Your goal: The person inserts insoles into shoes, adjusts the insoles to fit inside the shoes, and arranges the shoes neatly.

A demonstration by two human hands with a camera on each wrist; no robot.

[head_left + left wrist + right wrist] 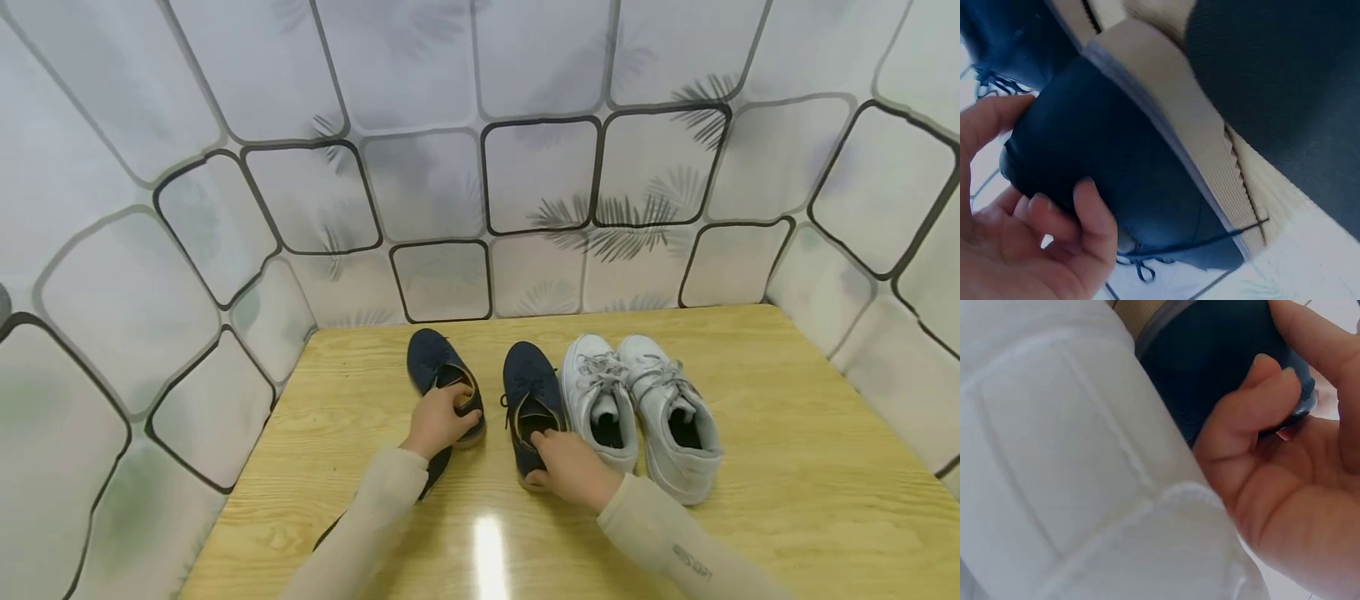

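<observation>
Two navy lace-up shoes with tan soles stand apart on the table, toes pointing away. My left hand (437,423) grips the heel end of the left navy shoe (429,357), whose toe angles to the left. In the left wrist view, its thumb and fingers curl round the dark blue heel. My right hand (573,467) pinches the heel of the right navy shoe (527,367), with fingers inside the opening. The right wrist view shows its fingers (1254,403) bent against the blue heel. Close to that hand stands a white sneaker (581,354).
Another white sneaker (686,475) stands at the pair's right on the wooden table (810,467). A dark item (437,475), mostly hidden, lies under my left forearm. Patterned fabric walls (540,275) enclose the table's back and sides.
</observation>
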